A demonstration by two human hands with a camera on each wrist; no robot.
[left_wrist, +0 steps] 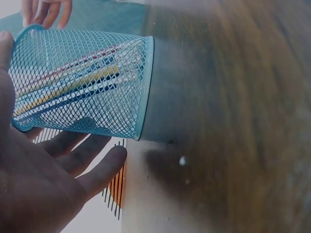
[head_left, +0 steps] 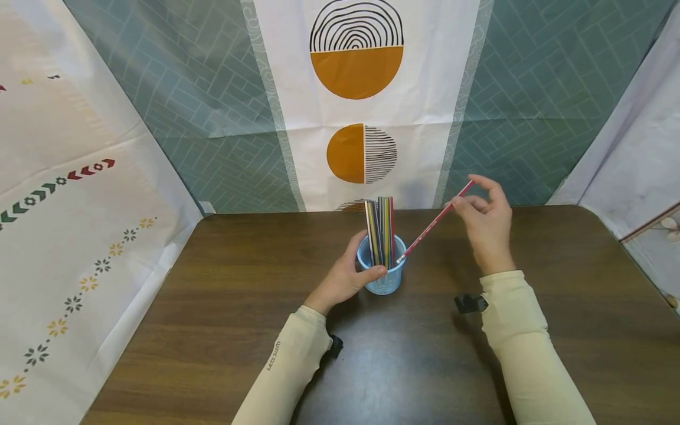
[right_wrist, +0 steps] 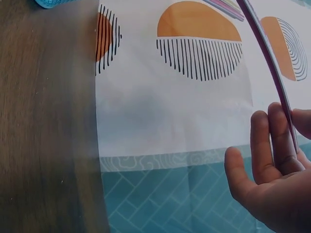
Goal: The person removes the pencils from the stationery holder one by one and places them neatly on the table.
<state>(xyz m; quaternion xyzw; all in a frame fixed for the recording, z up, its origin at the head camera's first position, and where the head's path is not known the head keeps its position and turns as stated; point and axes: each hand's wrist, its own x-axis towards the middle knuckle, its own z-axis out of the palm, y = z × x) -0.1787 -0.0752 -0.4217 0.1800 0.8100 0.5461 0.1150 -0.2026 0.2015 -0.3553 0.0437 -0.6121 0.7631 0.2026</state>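
Note:
A light blue mesh pencil cup [head_left: 383, 285] is near the table's far edge, with several upright pencils [head_left: 378, 230] of different colors in it. My left hand [head_left: 344, 278] holds the cup from its left side, thumb at the front of the rim. In the left wrist view, the fingers pass behind the mesh wall [left_wrist: 145, 92]. To the right and higher, my right hand [head_left: 487, 227] pinches a red pencil [head_left: 437, 221] near its upper end between thumb and fingers. The pencil slants down to the left, its pale lower tip overlapping the cup's rim in the head view.
The dark brown wooden table [head_left: 239, 307] ends just behind the cup at a patterned hanging cloth [head_left: 366, 112]. White cloths flank it left [head_left: 79, 236] and right [head_left: 637, 136]. Small black wrist devices sit at both long cream sleeves [head_left: 287, 363].

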